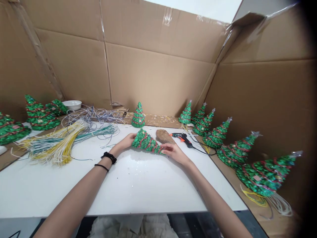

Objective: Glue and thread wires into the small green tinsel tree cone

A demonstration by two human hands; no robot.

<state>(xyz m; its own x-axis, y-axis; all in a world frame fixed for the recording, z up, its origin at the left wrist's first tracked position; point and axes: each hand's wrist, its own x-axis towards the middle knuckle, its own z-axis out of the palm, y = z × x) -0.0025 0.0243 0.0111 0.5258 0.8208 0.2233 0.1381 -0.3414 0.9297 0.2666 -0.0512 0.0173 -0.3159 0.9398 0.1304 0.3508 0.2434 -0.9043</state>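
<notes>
A small green tinsel Christmas tree with red garland lies tilted on its side between my hands, above the white table. My left hand grips its wide base, the fingers partly hidden behind it. At the narrow tip, my right hand closes its fingers on the tree. Just beyond the right hand are a brown glue-stained pad and a black and orange hot glue gun. Another small tree stands upright behind the held one.
Bundled yellow, white and green wires spread over the table's left side, with tangled wire behind. Finished-looking trees with silver stars line the right edge. More trees and a white bowl stand left. Cardboard walls surround the table.
</notes>
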